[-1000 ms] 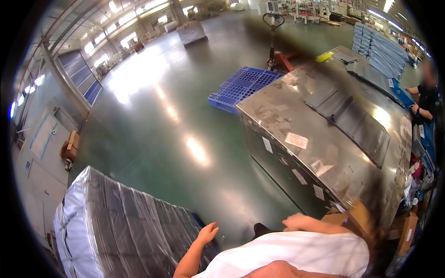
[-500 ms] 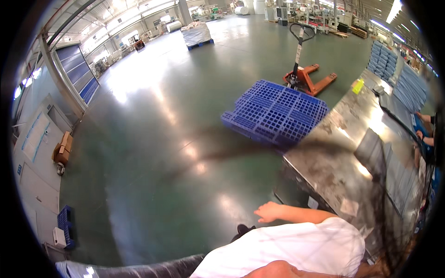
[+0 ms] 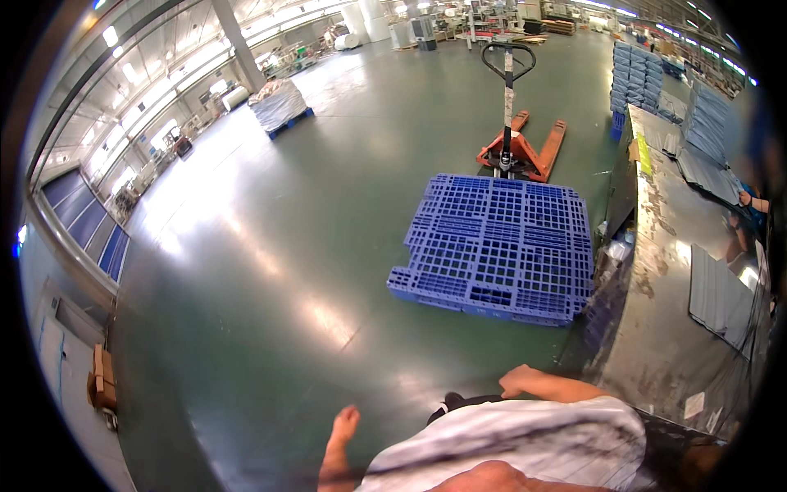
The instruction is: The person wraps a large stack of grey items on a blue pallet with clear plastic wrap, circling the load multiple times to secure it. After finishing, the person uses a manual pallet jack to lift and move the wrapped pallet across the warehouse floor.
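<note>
My left hand (image 3: 346,423) hangs over the green floor at the lower middle, its fingers curled in and nothing seen in it. To the right, my right hand (image 3: 519,380) is held in front of my white shirt, loosely closed, with nothing visible in it. Neither hand touches anything. Nearest ahead of the right hand lies a blue plastic pallet (image 3: 500,246) with a grid top, flat on the floor. Just beyond the pallet stands an orange hand pallet truck (image 3: 541,160), its black loop handle upright and its forks pointing away.
A long metal table (image 3: 656,312) runs along my right, with flat grey-blue sheets (image 3: 717,291) on it. Blue stacks (image 3: 635,78) rise at the far right. Another person's hand (image 3: 746,198) is at the table. A wrapped load (image 3: 280,105) stands far left, cardboard boxes (image 3: 102,377) by the left wall.
The view has turned right, and the pallet and pallet truck appear nearer and more straight ahead. My left hand has come into view; my right hand's fingers have curled in.
</note>
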Action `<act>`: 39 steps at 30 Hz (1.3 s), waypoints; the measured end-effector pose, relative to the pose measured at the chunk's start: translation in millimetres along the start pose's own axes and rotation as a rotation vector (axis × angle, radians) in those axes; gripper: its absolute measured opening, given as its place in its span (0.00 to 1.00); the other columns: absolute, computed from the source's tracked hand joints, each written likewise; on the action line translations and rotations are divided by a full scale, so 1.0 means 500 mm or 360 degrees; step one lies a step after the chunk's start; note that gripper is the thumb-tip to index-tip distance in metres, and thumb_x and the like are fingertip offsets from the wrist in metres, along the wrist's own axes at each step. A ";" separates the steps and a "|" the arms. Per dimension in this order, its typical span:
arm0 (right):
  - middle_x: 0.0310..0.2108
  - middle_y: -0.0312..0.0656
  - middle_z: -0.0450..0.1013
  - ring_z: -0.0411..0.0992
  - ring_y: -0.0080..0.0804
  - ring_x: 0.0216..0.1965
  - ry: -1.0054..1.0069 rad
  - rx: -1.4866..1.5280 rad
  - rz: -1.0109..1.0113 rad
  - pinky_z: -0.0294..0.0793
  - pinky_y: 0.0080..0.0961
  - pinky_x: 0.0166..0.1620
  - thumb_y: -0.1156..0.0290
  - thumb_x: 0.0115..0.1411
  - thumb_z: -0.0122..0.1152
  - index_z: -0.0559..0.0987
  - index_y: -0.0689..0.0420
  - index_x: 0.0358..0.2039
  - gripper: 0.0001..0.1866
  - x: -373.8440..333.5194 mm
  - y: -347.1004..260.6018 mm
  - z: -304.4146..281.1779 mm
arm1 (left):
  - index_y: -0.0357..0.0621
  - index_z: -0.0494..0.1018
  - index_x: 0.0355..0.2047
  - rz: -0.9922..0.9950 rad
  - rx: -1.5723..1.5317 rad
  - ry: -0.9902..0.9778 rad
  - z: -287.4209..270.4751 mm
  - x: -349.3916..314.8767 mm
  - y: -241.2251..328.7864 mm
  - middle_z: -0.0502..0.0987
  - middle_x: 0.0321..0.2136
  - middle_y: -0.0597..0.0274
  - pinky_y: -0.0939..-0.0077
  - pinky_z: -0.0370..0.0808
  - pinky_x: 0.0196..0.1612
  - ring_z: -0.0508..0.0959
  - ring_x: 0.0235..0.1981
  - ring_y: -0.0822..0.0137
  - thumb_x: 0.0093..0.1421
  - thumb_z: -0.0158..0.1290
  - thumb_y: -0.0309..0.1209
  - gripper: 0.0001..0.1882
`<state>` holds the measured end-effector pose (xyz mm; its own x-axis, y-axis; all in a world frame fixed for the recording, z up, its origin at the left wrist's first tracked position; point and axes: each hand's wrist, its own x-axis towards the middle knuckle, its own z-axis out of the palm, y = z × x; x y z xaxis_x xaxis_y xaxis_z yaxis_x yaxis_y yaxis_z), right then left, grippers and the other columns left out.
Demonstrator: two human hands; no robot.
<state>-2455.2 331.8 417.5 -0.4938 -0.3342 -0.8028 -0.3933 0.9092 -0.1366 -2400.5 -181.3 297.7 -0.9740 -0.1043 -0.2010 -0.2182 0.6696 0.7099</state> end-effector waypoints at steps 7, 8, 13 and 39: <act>0.38 0.46 0.72 0.70 0.44 0.41 0.0434 -0.0082 -0.0650 0.71 0.41 0.37 0.53 0.54 0.49 0.71 0.57 0.42 0.22 0.374 -0.064 -0.507 | 0.51 0.74 0.31 -0.0722 0.0463 -0.0662 -0.093 0.050 -0.341 0.76 0.29 0.54 0.61 0.71 0.36 0.75 0.34 0.58 0.51 0.44 0.39 0.12; 0.37 0.46 0.72 0.70 0.44 0.41 0.0497 -0.0065 -0.0726 0.71 0.41 0.37 0.53 0.54 0.49 0.71 0.57 0.42 0.22 0.439 -0.065 -0.570 | 0.50 0.74 0.31 -0.0924 0.0436 -0.0673 -0.125 0.090 -0.322 0.76 0.29 0.54 0.61 0.71 0.36 0.75 0.34 0.58 0.51 0.44 0.39 0.12; 0.34 0.46 0.73 0.71 0.45 0.38 0.0898 0.0144 -0.0391 0.71 0.41 0.36 0.53 0.52 0.48 0.72 0.55 0.38 0.20 0.700 -0.029 -0.861 | 0.49 0.74 0.30 -0.1056 0.0554 -0.0671 -0.360 0.441 -0.315 0.75 0.29 0.52 0.60 0.70 0.36 0.74 0.34 0.56 0.52 0.44 0.39 0.12; 0.36 0.48 0.72 0.70 0.44 0.39 0.0841 0.0941 0.0764 0.70 0.39 0.40 0.57 0.47 0.54 0.76 0.52 0.38 0.19 1.257 0.882 -1.798 | 0.45 0.71 0.39 -0.0143 0.1078 -0.1001 -0.522 2.701 0.223 0.75 0.33 0.53 0.66 0.70 0.40 0.74 0.36 0.56 0.52 0.47 0.45 0.20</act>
<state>-3636.3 299.6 374.4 -0.8479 0.1734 -0.5011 0.3329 0.9096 -0.2486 -3756.2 -439.2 281.6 -0.6999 0.1085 -0.7060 -0.0166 0.9857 0.1679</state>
